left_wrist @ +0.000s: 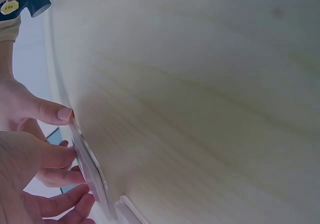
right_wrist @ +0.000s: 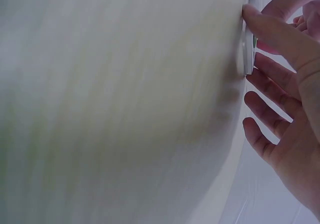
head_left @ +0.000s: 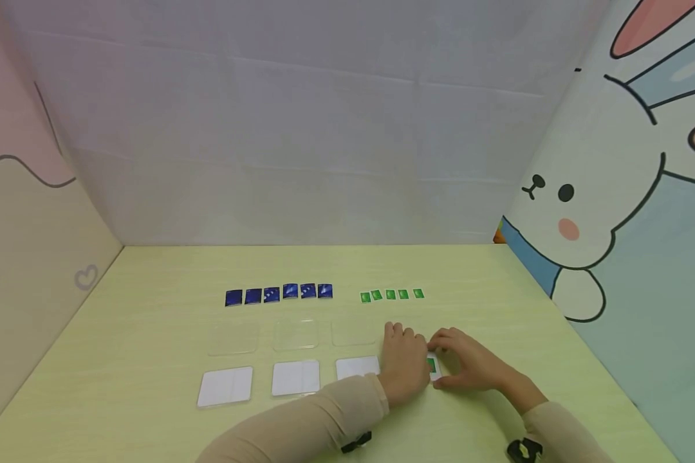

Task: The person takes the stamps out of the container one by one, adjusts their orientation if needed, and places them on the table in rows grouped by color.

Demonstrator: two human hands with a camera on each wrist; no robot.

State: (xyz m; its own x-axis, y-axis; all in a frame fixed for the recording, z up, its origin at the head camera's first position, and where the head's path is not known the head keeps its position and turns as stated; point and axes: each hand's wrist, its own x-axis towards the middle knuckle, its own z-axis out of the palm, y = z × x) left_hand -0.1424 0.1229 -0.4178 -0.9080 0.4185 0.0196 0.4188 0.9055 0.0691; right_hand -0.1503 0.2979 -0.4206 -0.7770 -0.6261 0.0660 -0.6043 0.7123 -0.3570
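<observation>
My left hand [head_left: 404,363] lies over a white card bearing a green square [head_left: 431,366] and hides most of it. In the left wrist view, the left fingertips [left_wrist: 67,157] touch the card's upper face, the other fingers hanging beside it. My right hand [head_left: 472,363] pinches the right end of the card [head_left: 437,370], thumb at the near edge and index finger at the far edge. Side on, the card [right_wrist: 247,49] looks like a thin, pale slab. Just left of my left hand lies another white card [head_left: 356,366].
Two more white cards [head_left: 226,386] [head_left: 295,377] lie leftward. Behind the cards are three clear plastic covers [head_left: 233,337] [head_left: 295,334] [head_left: 352,332]. Farther back sit a row of several blue squares [head_left: 271,294] and a row of several small green squares [head_left: 390,294]. Printed cloth walls [head_left: 591,225] surround the table.
</observation>
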